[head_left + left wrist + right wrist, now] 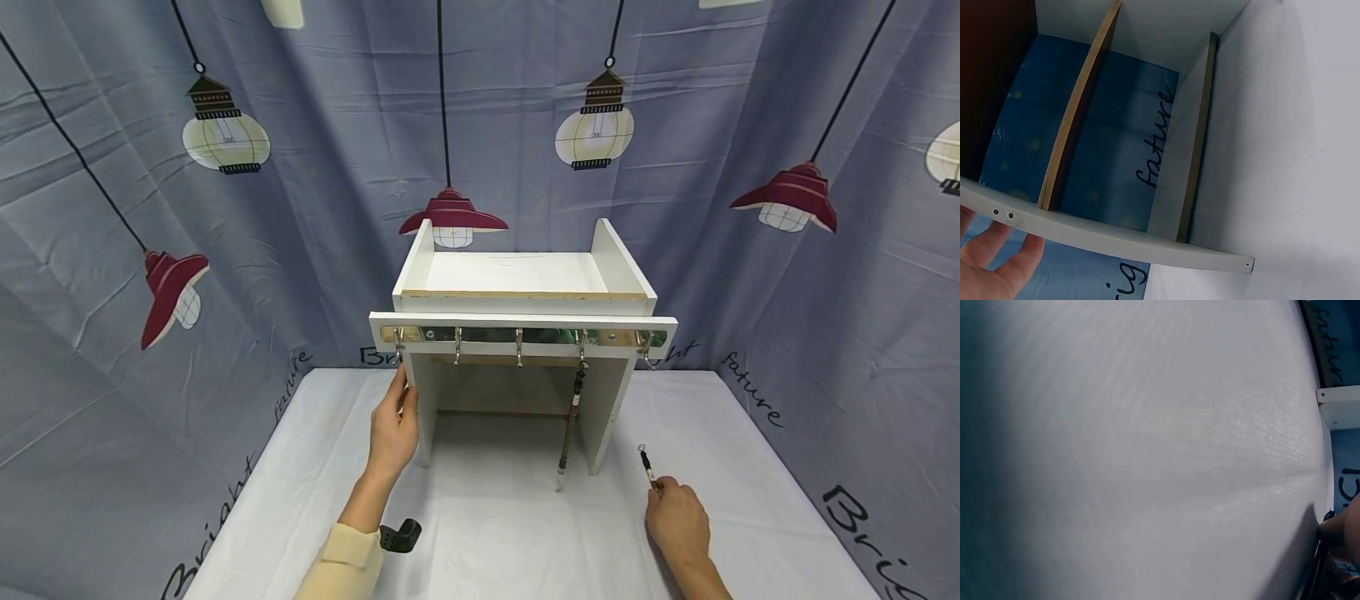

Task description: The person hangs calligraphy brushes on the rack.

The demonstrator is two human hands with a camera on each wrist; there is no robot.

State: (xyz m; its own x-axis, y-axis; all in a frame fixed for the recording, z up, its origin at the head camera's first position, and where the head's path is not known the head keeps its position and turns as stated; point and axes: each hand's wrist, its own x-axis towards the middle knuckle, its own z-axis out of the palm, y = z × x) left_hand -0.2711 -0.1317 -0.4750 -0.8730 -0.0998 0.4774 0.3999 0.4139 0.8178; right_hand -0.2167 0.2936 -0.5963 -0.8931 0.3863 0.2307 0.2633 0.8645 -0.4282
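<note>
A white wooden rack (525,304) with an open tray on top and a row of metal hooks (519,346) along its front stands at the table's far side. My left hand (395,429) rests its fingertips against the outside of the left side panel (1116,240), just below the hook rail. From a hook toward the right hangs a slender calligraphy brush (573,417), its pale tip down. Near the table surface to the right, my right hand (678,521) grips a similar brush (647,464), with its looped end pointing toward the rack. The hand hides its other end.
White cloth covers the table (502,533). A blue-grey curtain (360,167) with printed lamps surrounds it at the back and sides. A small black device (401,536) is at my left wrist. Wooden crossbars (1079,112) join the rack's side panels.
</note>
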